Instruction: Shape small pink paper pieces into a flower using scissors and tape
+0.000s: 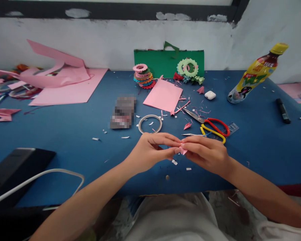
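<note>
Between the fingertips of both hands is a small folded piece of pink paper (183, 150), held over the front part of the blue table. My left hand (157, 146) pinches it from the left with thumb and fingers. From the right, my right hand (207, 152) closes on the same piece, and its fingers cover part of it. Just beyond the hands lie a roll of tape (150, 124), a small folded pink paper piece (187, 126) and scissors (217, 129) with one red and one yellow handle.
Farther back are a pink paper stack (163, 95), toothed paper rings (141, 75), a green board (160, 60) and a white earbud case (210, 95). A drink bottle (257, 75) and black marker (282, 110) are right; large pink sheets (65, 90) and a white cable (52, 170) are left.
</note>
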Demonstrator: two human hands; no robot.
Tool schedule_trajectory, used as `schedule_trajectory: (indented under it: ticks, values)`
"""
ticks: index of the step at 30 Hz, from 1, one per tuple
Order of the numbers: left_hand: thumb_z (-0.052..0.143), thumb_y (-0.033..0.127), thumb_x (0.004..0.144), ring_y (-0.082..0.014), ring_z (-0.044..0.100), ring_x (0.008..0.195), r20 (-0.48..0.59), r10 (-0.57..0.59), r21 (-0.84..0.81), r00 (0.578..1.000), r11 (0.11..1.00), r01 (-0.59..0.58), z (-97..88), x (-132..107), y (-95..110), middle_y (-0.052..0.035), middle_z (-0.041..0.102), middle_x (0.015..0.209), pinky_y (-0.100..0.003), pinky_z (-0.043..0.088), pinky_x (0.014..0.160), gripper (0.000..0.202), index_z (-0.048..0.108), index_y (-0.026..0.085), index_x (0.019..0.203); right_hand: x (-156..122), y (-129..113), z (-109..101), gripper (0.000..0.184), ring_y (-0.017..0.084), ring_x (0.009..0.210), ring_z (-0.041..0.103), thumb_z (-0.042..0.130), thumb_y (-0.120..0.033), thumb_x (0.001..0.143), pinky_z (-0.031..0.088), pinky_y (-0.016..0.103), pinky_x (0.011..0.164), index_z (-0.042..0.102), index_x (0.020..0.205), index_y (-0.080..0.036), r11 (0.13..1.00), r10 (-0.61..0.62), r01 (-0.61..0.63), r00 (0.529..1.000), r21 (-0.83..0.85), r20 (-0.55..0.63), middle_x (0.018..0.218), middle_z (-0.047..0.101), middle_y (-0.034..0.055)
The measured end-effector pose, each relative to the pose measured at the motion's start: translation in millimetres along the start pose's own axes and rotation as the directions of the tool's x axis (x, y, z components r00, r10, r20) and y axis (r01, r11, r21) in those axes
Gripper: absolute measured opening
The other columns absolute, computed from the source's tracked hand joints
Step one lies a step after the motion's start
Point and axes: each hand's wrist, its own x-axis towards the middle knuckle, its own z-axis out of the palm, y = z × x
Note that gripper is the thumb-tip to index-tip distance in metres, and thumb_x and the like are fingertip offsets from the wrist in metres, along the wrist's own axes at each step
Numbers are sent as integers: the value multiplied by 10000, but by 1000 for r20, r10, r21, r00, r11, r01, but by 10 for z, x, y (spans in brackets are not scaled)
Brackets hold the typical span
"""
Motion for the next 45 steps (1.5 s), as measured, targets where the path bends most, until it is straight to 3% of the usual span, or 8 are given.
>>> schedule_trajectory:
  ticks: [15, 26, 31, 34, 37, 41, 45]
  values:
    - [727, 230, 689, -158, 674, 681, -21, 6, 12, 1000, 1000, -6, 4, 4, -29, -51, 719, 901, -208, 588, 510, 123, 758, 225, 808, -28, -8, 22, 202, 120, 961, 627, 572, -126, 824, 530, 226, 840, 574, 1023, -164, 1000, -6, 6, 1000, -20, 3, 997, 673, 75]
    - [711, 142, 683, -141, 668, 709, -156, 214, 226, 964, 958, -176, 40, -17, 9, -48, 718, 820, -143, 527, 497, 77, 743, 181, 742, -19, -26, 40, 250, 133, 1020, 621, 557, -124, 835, 523, 235, 892, 576, 1083, -154, 995, -50, 50, 999, -90, 0, 1057, 679, 105]
    - [698, 159, 693, -149, 641, 794, -214, 283, 253, 935, 940, -227, 56, -13, -16, -66, 663, 922, -186, 557, 602, 38, 726, 172, 716, -13, -38, 43, 275, 137, 1047, 609, 555, -122, 837, 520, 234, 897, 570, 1111, -137, 990, -64, 67, 998, -124, 31, 1080, 669, 119]
    - [703, 182, 692, -189, 608, 924, -224, 193, 182, 955, 971, -154, 65, -13, -28, -77, 621, 997, -189, 546, 607, 22, 724, 175, 691, -24, -36, 50, 268, 135, 1011, 625, 574, -133, 828, 529, 225, 872, 580, 1096, -138, 981, -76, 79, 997, -175, 25, 1053, 680, 112]
    - [725, 198, 679, -206, 589, 1004, -191, 5, -41, 982, 999, -13, 72, -11, -32, -66, 626, 1028, -196, 537, 655, 11, 729, 188, 680, -42, -25, 64, 280, 128, 957, 640, 618, -161, 805, 538, 212, 832, 590, 1083, -143, 964, -107, 105, 994, -244, 4, 1023, 692, 90]
    - [726, 191, 686, -229, 570, 1080, -57, -241, -336, 969, 918, 209, 80, 2, -30, -75, 658, 1056, -231, 534, 734, 15, 733, 178, 688, -51, -11, 65, 304, 145, 914, 652, 627, -156, 795, 555, 224, 765, 589, 1094, -119, 932, -174, 178, 984, -314, 41, 1008, 697, 88]
    - [699, 179, 714, -239, 514, 1171, 59, -307, -439, 950, 846, 301, 78, 18, -28, -97, 663, 1103, -237, 505, 821, 49, 740, 153, 719, -37, -9, 43, 272, 166, 875, 666, 593, -116, 805, 566, 252, 737, 595, 1077, -106, 916, -210, 219, 976, -337, 63, 987, 703, 100]
